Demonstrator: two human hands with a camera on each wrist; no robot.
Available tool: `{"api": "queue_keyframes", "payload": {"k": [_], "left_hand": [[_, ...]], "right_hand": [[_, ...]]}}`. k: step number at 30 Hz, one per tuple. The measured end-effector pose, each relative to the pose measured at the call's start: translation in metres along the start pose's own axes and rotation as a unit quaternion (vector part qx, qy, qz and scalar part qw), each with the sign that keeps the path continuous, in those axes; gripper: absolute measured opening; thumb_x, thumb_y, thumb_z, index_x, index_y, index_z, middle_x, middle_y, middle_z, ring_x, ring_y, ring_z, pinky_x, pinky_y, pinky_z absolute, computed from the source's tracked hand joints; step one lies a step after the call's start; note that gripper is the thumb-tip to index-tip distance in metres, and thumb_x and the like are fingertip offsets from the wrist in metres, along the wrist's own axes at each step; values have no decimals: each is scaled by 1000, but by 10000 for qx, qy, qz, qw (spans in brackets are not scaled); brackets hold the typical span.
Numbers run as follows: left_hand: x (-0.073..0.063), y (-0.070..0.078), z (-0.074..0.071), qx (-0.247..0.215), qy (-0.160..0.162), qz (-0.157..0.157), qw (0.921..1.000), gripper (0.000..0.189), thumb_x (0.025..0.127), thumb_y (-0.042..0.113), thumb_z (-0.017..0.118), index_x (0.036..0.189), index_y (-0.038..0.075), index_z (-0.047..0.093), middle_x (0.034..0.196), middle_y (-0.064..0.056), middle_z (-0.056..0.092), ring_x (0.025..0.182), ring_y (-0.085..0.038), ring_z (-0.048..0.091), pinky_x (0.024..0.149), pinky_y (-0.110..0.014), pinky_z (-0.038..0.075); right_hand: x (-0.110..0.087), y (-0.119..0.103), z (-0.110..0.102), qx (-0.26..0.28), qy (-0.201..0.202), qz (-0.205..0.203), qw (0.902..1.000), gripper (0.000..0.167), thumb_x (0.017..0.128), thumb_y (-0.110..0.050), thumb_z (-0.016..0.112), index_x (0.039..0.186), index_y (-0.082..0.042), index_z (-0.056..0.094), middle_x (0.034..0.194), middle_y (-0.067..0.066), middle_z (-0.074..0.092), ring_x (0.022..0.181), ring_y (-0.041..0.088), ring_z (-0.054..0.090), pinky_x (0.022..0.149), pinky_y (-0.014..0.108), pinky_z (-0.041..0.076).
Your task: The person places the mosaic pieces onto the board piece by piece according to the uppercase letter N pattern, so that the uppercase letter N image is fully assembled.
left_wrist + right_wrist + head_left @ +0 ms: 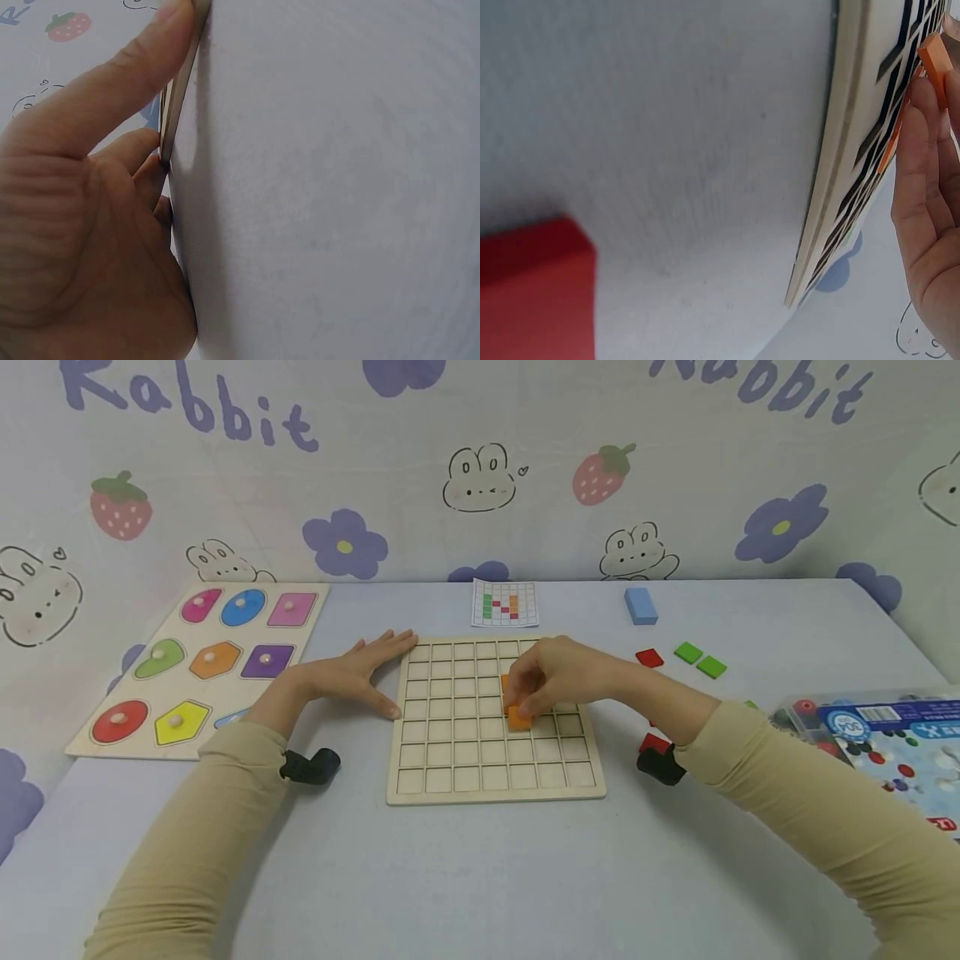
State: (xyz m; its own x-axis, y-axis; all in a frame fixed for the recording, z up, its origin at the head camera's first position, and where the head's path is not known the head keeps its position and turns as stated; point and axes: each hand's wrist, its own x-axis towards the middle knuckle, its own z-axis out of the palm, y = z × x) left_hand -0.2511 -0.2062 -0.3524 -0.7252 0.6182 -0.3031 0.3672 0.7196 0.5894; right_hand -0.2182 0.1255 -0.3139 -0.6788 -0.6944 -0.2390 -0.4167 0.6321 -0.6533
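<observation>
A wooden grid board (pixel 453 755) lies flat on the table in the head view. Over its right half, my right hand (pixel 562 675) pinches an orange square tile (pixel 519 719) between thumb and fingers. The right wrist view shows this tile (pixel 934 61) tilted above the grid, with more orange (pixel 889 147) lying in the cells behind the fingers. Part of an orange tile (pixel 505 681) shows beside the hand, which hides several cells. My left hand (pixel 347 678), fingers spread, touches the board's left edge; its thumb (pixel 112 94) rests against that edge in the left wrist view.
Right of the board lie red tiles (pixel 649 657) and green tiles (pixel 711 667), some partly behind the right arm. A pattern card (pixel 505 604) and a blue block (pixel 641 607) are at the back. A shape puzzle (pixel 213 693) stands left, a plastic box (pixel 892 752) right.
</observation>
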Motion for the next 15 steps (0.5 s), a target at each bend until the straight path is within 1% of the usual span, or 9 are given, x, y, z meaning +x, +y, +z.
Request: {"api": "queue_keyframes", "payload": {"k": [8,15], "left_hand": [[1,-1,0,1,1,20,10000,112,79,35,79,160,12,5,169,-11,-4,156,-34,-14,125,-58,-14],[1,0,1,35,-6,-30,10000,113,78,36,80,160,13,5,170,-9,-5,157,-32,-14,126,-56,-15]], "right_hand": [[2,-1,5,-89,61,51,9999,9,84,-11,77,92,-17,75,81,-2,69,79,13,60,73,26,52],[2,-2,7,-106,105,46,9999,8,83,-11,77,89,-16,74,78,-2,69,76,12,62,72,26,53]]}}
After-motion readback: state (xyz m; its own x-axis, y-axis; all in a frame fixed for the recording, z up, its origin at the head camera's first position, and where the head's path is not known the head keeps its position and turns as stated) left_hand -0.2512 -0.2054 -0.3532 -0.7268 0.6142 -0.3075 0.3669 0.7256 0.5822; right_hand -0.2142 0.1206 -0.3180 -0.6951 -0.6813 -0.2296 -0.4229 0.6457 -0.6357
